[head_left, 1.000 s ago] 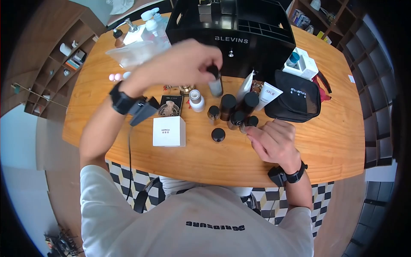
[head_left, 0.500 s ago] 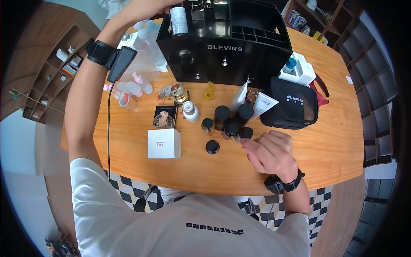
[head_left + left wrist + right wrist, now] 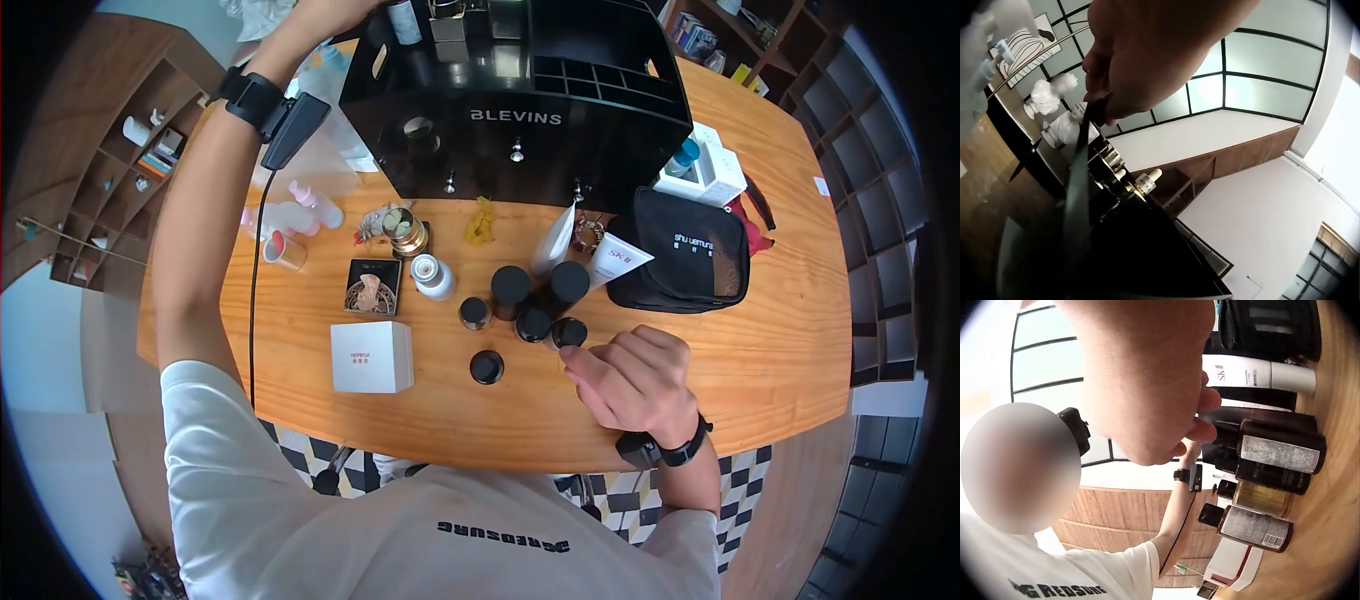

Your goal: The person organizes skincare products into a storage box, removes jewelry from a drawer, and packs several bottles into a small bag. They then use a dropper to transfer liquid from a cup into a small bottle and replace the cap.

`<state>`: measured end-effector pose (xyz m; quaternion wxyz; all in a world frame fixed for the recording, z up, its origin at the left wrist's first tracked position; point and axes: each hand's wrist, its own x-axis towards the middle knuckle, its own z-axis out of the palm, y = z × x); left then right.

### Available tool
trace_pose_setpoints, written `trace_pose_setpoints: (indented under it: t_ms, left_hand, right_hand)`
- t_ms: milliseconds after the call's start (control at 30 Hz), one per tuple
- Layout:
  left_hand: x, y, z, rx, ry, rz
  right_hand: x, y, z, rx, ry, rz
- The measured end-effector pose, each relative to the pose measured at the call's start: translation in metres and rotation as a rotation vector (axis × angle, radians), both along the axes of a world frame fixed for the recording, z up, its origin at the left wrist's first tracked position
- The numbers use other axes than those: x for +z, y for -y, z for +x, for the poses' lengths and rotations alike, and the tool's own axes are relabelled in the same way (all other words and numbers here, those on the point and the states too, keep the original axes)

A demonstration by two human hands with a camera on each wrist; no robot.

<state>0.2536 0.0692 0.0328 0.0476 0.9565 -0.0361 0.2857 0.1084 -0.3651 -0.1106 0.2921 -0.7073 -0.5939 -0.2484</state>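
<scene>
At the top edge of the head view, my left hand [image 3: 343,14] is partly cut off beside a labelled bottle [image 3: 404,22] over the black organizer's [image 3: 440,160] left end. In the left wrist view the fingers of that hand [image 3: 1147,56] pinch the bottle's dark cap [image 3: 1095,112]. My right hand [image 3: 638,385] hovers with loosely curled fingers beside a small dark-capped bottle [image 3: 569,333], holding nothing visible. In the right wrist view this hand [image 3: 1147,381] is left of several bottles, among them one with a grey label [image 3: 1282,453].
A white box [image 3: 371,357], an open compact [image 3: 373,288] and a white bottle [image 3: 433,277] stand left of the dark bottles. Farther right are a white tube [image 3: 617,259], a black pouch [image 3: 680,250] and an open white box [image 3: 715,168]. Pump bottles stand behind, left.
My left hand has carried the bottle from the table up and left, over the organizer's left end. The right hand has stayed near the small bottle; the head view has shifted slightly.
</scene>
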Motion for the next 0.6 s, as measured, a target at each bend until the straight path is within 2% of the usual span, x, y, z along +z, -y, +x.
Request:
trace_pose_setpoints:
  t_ms: [133, 233, 333, 400, 433, 500, 600]
  left_hand:
    - [-0.009, -0.006, 0.011, 0.006, 0.022, 0.018]
    - [-0.013, -0.006, 0.012, -0.052, 0.065, -0.062]
    - [-0.013, -0.008, 0.009, -0.012, -0.024, -0.077]
    - [-0.015, -0.011, 0.007, -0.191, 0.09, -0.028]
    - [-0.016, -0.013, 0.003, -0.182, 0.09, -0.031]
    - [-0.014, 0.001, -0.014, -0.131, 0.229, 0.129]
    - [-0.008, 0.039, -0.06, -0.122, 0.325, 0.114]
  right_hand:
    - [-0.002, -0.001, 0.001, -0.004, -0.006, -0.008]
    - [-0.002, -0.002, 0.002, -0.006, -0.004, -0.011]
    - [-0.001, -0.003, 0.002, -0.006, -0.026, -0.012]
    - [-0.002, -0.004, 0.002, -0.005, -0.03, -0.012]
    - [-0.002, -0.004, 0.002, -0.007, -0.036, -0.01]
    - [0.0, -0.004, 0.001, -0.003, -0.036, -0.021]
    - [0.0, -0.002, 0.001, -0.006, -0.028, -0.027]
